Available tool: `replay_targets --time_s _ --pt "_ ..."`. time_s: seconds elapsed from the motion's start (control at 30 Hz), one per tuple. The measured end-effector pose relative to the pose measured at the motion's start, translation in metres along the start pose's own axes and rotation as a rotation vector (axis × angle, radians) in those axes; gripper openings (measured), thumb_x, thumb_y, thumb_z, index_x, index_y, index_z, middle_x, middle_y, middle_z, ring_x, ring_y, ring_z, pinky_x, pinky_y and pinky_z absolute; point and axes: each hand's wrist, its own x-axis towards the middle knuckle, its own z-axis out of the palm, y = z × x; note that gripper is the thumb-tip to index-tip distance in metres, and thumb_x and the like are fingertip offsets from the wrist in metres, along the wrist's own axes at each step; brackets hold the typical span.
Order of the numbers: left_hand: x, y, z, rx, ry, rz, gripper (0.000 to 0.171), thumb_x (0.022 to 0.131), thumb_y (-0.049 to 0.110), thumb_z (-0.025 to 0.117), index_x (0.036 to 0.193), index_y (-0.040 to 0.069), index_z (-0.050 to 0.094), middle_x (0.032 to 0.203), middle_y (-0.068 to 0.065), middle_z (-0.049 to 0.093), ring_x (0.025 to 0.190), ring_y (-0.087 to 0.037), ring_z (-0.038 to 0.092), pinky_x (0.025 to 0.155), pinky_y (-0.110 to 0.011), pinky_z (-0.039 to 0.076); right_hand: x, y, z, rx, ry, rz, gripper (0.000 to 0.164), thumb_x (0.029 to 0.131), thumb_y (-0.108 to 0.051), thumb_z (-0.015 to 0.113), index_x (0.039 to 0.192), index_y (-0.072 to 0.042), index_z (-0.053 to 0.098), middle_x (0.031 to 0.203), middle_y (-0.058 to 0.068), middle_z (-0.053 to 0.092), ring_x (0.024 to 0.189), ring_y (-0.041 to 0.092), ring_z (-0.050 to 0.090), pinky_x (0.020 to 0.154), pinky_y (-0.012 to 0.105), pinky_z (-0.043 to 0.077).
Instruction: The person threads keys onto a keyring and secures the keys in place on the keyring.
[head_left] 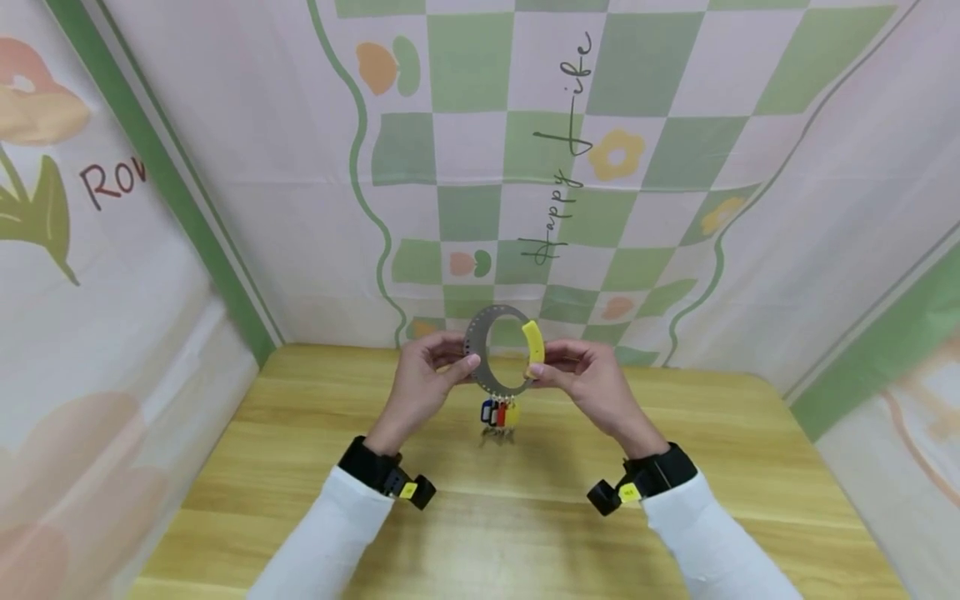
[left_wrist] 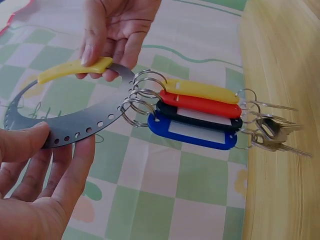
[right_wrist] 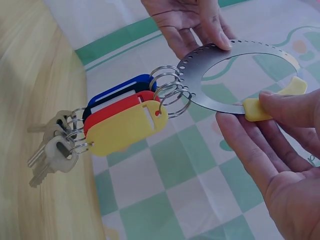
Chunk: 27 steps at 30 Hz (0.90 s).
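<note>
Both hands hold up a large grey metal key ring [head_left: 477, 340], a flat hoop with a row of small holes along its broad side and a yellow grip [head_left: 535, 343]. My left hand [head_left: 422, 382] pinches the broad holed side between thumb and fingers. At the yellow grip, my right hand [head_left: 596, 390] has its thumb on top and fingers beneath. From the ring's lower edge hang several key tags on wire loops: a yellow tag [left_wrist: 200, 92], a red tag [left_wrist: 202, 104], a black tag [right_wrist: 112, 100] and a blue tag [left_wrist: 190, 139]. Silver keys [right_wrist: 62, 152] dangle from their far ends.
Below the hands lies a wood-grain table [head_left: 487, 525]. A cloth backdrop [head_left: 480, 150] with green and white checks rises behind its far edge, and patterned cloth walls stand left and right. Each wrist wears a black strap with a small camera [head_left: 603, 497].
</note>
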Motion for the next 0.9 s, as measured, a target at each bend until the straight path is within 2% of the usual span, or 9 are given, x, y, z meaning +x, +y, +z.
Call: replay_targets --time_s 0.17,0.4,0.67,0.9 --pt "0.001 -0.002 0.000 0.033 -0.009 0.038 0.025 0.090 -0.008 0.069 0.115 -0.007 0.067 0.104 -0.022 0.069 0.092 -0.032 0.070 0.076 -0.036 0.060 0.000 0.001 0.000 -0.053 0.015 -0.034 0.026 0.087 0.006 0.074 0.112 0.013 0.067 0.101 0.019 0.072 0.085 0.022 0.074 0.079 0.042 0.059" --pt "0.003 -0.003 -0.001 0.048 -0.022 0.051 0.024 0.089 -0.009 0.069 0.113 -0.007 0.068 0.103 -0.021 0.070 0.091 -0.031 0.070 0.076 -0.036 0.060 -0.001 0.001 0.000 -0.106 0.037 -0.051 0.026 0.087 0.006 0.074 0.112 0.012 0.068 0.105 0.028 0.069 0.086 0.020 0.073 0.078 0.040 0.060" --pt "-0.001 -0.004 0.001 0.040 -0.052 0.046 0.023 0.089 -0.009 0.069 0.112 -0.007 0.067 0.102 -0.022 0.069 0.089 -0.032 0.070 0.075 -0.036 0.060 -0.009 0.002 0.000 -0.106 0.030 -0.074 0.026 0.087 0.005 0.075 0.112 0.010 0.070 0.100 0.018 0.072 0.086 0.022 0.073 0.077 0.039 0.060" --pt "-0.013 -0.010 0.002 0.027 -0.065 0.043 0.023 0.088 -0.010 0.070 0.110 -0.006 0.069 0.099 -0.019 0.069 0.087 -0.028 0.069 0.073 -0.037 0.061 -0.023 0.007 0.004 -0.079 0.015 -0.060 0.026 0.086 0.007 0.075 0.110 0.011 0.069 0.101 0.019 0.072 0.086 0.023 0.073 0.076 0.039 0.060"
